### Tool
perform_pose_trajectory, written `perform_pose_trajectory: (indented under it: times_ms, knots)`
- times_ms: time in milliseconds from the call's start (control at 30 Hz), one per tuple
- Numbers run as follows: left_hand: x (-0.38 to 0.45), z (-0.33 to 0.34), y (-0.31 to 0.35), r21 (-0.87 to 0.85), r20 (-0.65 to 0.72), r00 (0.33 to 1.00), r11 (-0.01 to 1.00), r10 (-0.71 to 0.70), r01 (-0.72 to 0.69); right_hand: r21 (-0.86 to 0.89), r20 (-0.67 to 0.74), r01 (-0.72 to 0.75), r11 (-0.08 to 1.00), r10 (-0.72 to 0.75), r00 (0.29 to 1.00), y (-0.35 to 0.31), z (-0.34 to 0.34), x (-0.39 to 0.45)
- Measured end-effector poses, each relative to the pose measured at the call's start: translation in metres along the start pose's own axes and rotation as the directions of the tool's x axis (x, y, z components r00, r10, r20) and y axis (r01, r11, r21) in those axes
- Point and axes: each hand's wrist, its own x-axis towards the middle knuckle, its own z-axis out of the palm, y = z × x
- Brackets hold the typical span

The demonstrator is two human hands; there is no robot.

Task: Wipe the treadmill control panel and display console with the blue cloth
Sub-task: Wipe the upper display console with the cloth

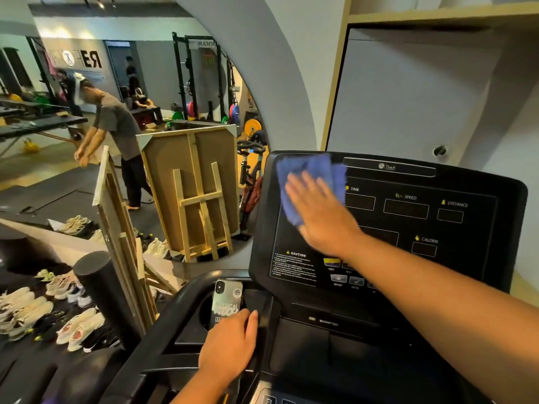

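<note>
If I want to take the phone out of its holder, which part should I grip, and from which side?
Probably the phone is best gripped at its upper half, by the two long edges, coming from above. It stands upright in the cup holder, camera end up; the left hand covers its lower part.

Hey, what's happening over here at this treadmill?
Someone is cleaning the treadmill's console. Their right hand is pressed flat on a blue cloth against the upper left corner of the display panel, beside the TIME window. Their left hand rests on the console's left side, next to a phone standing in the cup holder. The SPEED, DISTANCE and CALORIE windows to the right lie outside the cloth, and all the displays are dark.
</note>
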Motion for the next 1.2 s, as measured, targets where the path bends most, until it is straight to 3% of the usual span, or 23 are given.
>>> perform_pose_trajectory:
  times_ms: [67, 100, 133, 200, 267, 367, 533, 700, 833, 933, 1067, 1200]
  knots:
    - [-0.001, 0.001, 0.001, -0.005, 0.003, 1.0, 1.0, -0.002, 0.002, -0.014, -0.056, -0.146, 0.989, 0.145, 0.988, -0.002, -0.011, 0.03]
    - [-0.001, 0.001, 0.001, -0.003, 0.004, 1.0, 1.0, 0.0, 0.0, -0.003, -0.06, -0.151, 0.989, 0.15, 0.987, -0.011, -0.01, 0.037]
    - [-0.001, 0.0, 0.002, -0.003, 0.005, 1.0, 1.0, 0.0, 0.0, 0.012, -0.047, -0.095, 0.995, 0.095, 0.994, -0.022, -0.004, 0.037]
    - [-0.001, 0.001, 0.001, 0.0, -0.001, 1.0, 1.0, -0.002, 0.002, 0.008, 0.022, 0.156, 0.988, -0.156, 0.988, -0.051, 0.017, 0.017]
    - [0.001, 0.003, 0.0, 0.023, -0.014, 1.0, 1.0, -0.001, 0.001, 0.012, 0.109, 0.368, 0.93, -0.367, 0.924, -0.07, 0.035, -0.02]
    - [0.001, 0.008, -0.005, 0.051, -0.022, 1.0, 0.999, 0.011, -0.01, 0.094, 0.217, 0.471, 0.877, -0.479, 0.85, -0.071, 0.046, -0.071]
    - [0.0, 0.006, -0.004, 0.034, -0.009, 1.0, 0.999, 0.015, -0.015, 0.248, 0.327, 0.379, 0.892, -0.445, 0.834, -0.027, 0.031, -0.131]
    - [0.0, 0.003, -0.001, 0.011, 0.009, 1.0, 1.0, 0.015, -0.015, 0.212, 0.325, 0.337, 0.917, -0.391, 0.861, 0.004, 0.024, -0.168]
    - [0.002, 0.006, -0.002, 0.041, 0.009, 1.0, 0.999, -0.006, 0.006, 0.167, 0.272, 0.429, 0.888, -0.46, 0.846, -0.032, 0.035, -0.121]
    - [0.003, 0.008, -0.003, 0.039, 0.005, 1.0, 0.999, -0.008, 0.008, 0.131, 0.258, 0.414, 0.901, -0.434, 0.863, -0.051, 0.037, -0.107]
    - [0.002, 0.006, -0.005, 0.036, 0.02, 1.0, 0.999, 0.001, -0.002, 0.17, 0.289, 0.308, 0.936, -0.346, 0.893, -0.01, 0.03, -0.159]
    - [0.001, 0.006, -0.003, 0.02, 0.02, 1.0, 1.0, 0.0, 0.0, 0.076, 0.278, 0.355, 0.932, -0.362, 0.89, 0.029, 0.023, -0.186]
